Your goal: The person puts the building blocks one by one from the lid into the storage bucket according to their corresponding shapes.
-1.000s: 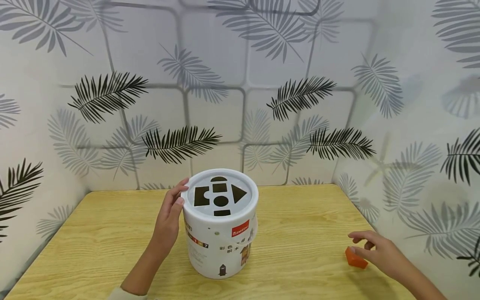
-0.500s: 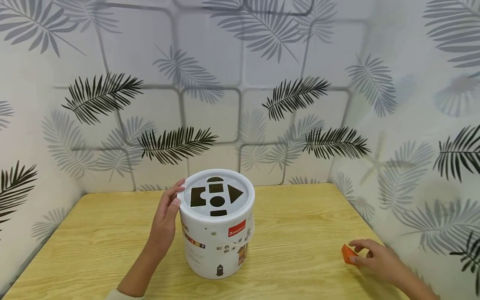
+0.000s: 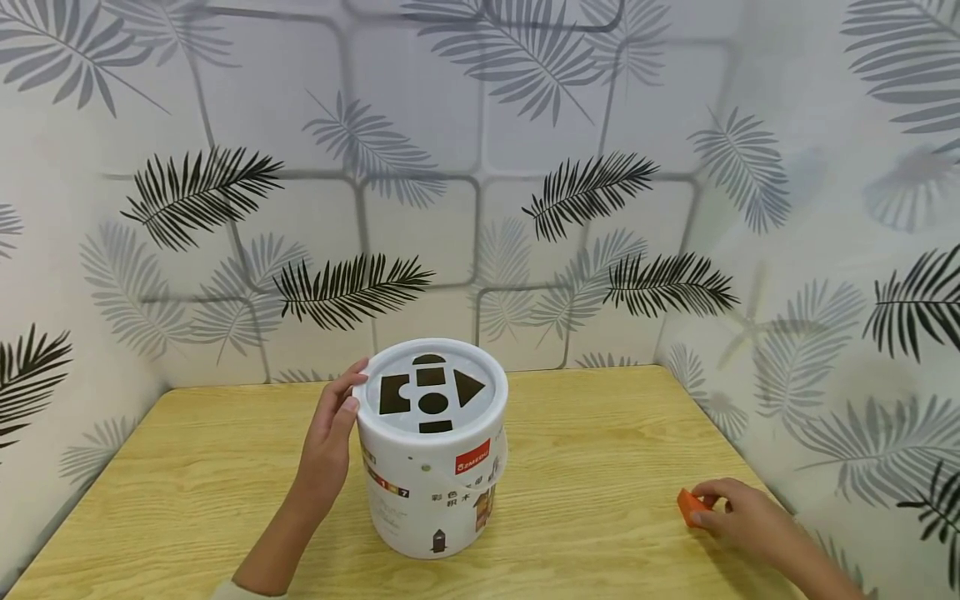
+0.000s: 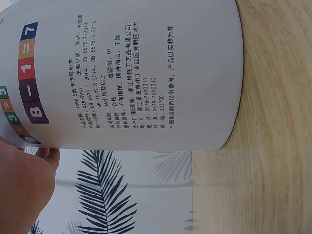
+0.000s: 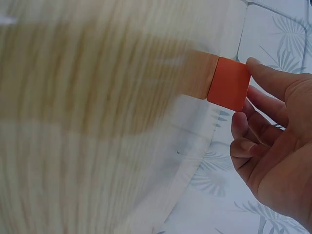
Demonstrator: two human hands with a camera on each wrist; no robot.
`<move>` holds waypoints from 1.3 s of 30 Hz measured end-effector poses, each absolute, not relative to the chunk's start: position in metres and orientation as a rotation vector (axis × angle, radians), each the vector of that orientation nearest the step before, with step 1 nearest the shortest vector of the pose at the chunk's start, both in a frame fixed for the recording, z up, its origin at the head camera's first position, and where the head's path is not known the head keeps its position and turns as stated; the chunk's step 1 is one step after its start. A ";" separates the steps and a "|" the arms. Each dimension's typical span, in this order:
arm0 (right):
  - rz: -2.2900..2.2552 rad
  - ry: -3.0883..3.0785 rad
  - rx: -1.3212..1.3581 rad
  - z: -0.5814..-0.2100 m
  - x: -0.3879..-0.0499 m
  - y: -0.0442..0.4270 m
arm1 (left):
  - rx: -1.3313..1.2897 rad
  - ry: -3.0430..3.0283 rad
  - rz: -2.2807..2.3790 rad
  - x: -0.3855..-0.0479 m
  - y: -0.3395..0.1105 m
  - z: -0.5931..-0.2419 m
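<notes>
A white toy-block bucket [image 3: 427,492] stands upright on the table, its lid [image 3: 393,358] cut with several dark shaped holes. My left hand [image 3: 326,442] rests against the bucket's left side, fingertips and thumb touching the rim. In the left wrist view, part of that hand [image 4: 24,190] shows beside the printed bucket wall [image 4: 161,58]; some fingers are hidden. Far to the right, my right hand [image 3: 742,521] pinches an orange block [image 3: 690,507] between thumb and fingers, low over the table. The right wrist view shows the orange block's square face [image 5: 229,84] at the fingertips.
The wood-grain table [image 3: 585,467] reaches back to a wall [image 3: 420,208] with a leaf pattern, and side walls close in left and right. A thin handle [image 3: 501,467] hangs on the bucket's right side.
The right hand has taken a pinch on the orange block, which has turned and shifted slightly left. The left hand stays at the bucket; the view shifted a little.
</notes>
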State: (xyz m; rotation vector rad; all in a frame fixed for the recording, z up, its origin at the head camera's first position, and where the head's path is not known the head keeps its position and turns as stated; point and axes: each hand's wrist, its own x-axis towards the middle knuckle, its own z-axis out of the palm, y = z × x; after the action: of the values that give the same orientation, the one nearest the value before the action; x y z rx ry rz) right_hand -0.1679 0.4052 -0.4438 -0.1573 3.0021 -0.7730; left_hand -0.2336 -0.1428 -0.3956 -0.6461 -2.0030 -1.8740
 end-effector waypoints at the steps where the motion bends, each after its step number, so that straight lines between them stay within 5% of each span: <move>1: -0.785 2.996 -0.171 -0.444 -0.168 0.405 | -0.647 -2.002 -1.874 -0.234 -0.143 -0.396; 13: -0.743 3.319 -1.030 -0.468 -0.172 0.406 | -0.644 -2.004 -1.873 -0.232 -0.143 -0.394; 23: -0.909 2.973 -0.198 -0.453 -0.172 0.397 | -0.653 -1.996 -1.868 -0.231 -0.142 -0.393; 39: -0.906 2.975 -0.172 -0.452 -0.175 0.384 | -0.679 -1.982 -1.858 -0.230 -0.142 -0.392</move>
State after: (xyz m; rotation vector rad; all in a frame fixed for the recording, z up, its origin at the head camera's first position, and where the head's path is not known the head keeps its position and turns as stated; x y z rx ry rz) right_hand -0.1746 0.3837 -0.4523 -0.1721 2.9752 -0.9056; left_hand -0.2299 -0.1424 -0.3920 -0.6786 -1.9817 -1.8580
